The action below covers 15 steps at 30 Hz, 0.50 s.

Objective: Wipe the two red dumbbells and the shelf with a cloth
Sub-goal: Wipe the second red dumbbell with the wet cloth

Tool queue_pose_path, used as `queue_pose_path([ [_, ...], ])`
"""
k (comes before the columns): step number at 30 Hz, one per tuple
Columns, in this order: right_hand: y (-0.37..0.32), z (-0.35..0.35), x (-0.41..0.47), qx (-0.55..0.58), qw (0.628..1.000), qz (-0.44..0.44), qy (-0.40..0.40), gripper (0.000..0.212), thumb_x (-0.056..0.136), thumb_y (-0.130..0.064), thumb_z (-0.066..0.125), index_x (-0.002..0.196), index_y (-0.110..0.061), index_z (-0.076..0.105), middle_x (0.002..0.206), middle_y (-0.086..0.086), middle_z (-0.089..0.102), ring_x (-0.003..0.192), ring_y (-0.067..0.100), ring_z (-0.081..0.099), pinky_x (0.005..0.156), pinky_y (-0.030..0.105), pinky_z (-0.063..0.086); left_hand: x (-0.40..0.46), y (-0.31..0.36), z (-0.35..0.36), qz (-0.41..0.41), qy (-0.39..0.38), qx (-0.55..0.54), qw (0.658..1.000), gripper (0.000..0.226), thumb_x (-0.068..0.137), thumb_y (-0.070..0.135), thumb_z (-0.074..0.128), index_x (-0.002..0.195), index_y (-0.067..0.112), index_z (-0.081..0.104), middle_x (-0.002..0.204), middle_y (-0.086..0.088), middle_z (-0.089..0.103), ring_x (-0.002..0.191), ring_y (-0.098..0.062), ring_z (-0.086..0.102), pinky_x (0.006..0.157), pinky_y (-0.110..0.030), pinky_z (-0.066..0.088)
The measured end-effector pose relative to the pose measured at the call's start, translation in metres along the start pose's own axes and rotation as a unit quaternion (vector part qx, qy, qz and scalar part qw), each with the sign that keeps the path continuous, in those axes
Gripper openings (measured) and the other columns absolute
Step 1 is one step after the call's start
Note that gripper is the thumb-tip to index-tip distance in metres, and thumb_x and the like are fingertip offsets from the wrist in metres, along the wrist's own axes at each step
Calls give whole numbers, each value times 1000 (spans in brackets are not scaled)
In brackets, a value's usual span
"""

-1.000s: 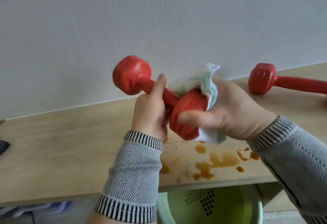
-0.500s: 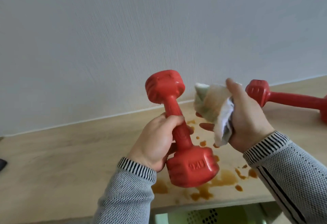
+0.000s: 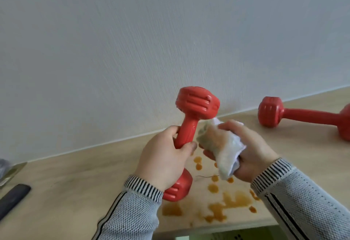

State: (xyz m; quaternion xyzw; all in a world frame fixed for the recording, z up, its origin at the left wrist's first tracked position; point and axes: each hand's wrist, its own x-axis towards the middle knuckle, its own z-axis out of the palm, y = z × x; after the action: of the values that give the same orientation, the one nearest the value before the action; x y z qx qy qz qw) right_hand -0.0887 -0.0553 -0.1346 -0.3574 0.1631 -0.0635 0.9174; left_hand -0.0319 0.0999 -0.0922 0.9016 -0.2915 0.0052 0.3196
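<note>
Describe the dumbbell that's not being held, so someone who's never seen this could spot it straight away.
Start at the wooden shelf running along the white wall and follow it to the far right. There a red dumbbell lies flat on its side near the wall. The other dumbbell is gripped upright in the left hand, over brown spills.

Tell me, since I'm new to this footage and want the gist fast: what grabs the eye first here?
The red dumbbell, held nearly upright at the centre by the left hand gripping its handle, stands out first. Beside it the right hand grips a bunched, stained cloth close to the handle. Below them, orange-brown spill spots dot the wooden shelf, and a second red dumbbell lies at the right.
</note>
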Motion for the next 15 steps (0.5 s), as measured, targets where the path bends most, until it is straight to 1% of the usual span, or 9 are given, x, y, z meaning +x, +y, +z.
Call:
queue_pose_path([
  [2,10,17,-7,-29,998,8,-61,30,81,-17,57,107,-2,58,76,13,63,62,22,61,53,27,50,2,9,-2,-2,13,28,1000,14,85,47,66,91,35,63,69,12,66,67,-5,62,69,-31,52],
  [4,17,31,-13,-25,994,15,-105,36,74,-20,67,105,-3,58,76,20,59,67,29,61,64,33,51,0,20,-1,0,4,73,997,18,84,51,65,91,36,60,73,13,67,72,-5,63,71,-29,52],
  [6,21,31,-7,12,996,27,-83,53,70,-31,79,110,-6,54,81,23,53,76,36,57,74,45,48,-4,32,1,24,-11,136,990,21,84,51,62,98,35,59,84,12,69,80,-8,64,74,-27,51],
  [8,20,27,-5,50,997,21,-52,55,66,-32,82,108,-11,53,78,20,56,74,34,61,72,48,51,-7,41,-1,69,-58,184,979,20,87,42,60,102,30,62,86,8,69,81,-12,65,76,-30,52],
  [9,18,25,-5,67,996,22,-56,54,63,-30,83,106,-11,54,79,19,57,74,32,63,71,46,53,-7,43,-3,83,-91,167,978,17,87,38,60,101,29,64,83,9,70,78,-9,65,76,-31,53],
  [11,15,22,-7,91,991,31,-90,55,58,-26,83,104,-7,59,91,22,57,78,31,62,75,43,54,-3,44,-11,69,-132,35,988,14,88,28,63,101,28,69,70,15,70,67,1,65,71,-24,53],
  [12,13,21,-8,98,989,37,-104,57,58,-27,81,106,-6,60,97,23,56,80,31,62,78,43,54,0,41,-15,38,-120,-38,991,15,89,24,65,102,26,71,65,17,69,63,2,64,68,-19,51],
  [13,9,21,-10,98,988,43,-113,58,59,-27,79,110,-5,60,100,23,56,80,31,62,78,42,53,3,38,-20,8,-84,-97,992,16,87,22,67,102,25,72,66,15,70,63,-1,66,68,-20,51],
  [15,2,19,-13,104,986,54,-116,57,58,-27,75,109,-8,59,96,20,58,75,26,62,75,36,54,12,28,-25,-24,-12,-123,992,17,81,27,74,98,28,72,83,9,74,80,-9,70,76,-31,55],
])
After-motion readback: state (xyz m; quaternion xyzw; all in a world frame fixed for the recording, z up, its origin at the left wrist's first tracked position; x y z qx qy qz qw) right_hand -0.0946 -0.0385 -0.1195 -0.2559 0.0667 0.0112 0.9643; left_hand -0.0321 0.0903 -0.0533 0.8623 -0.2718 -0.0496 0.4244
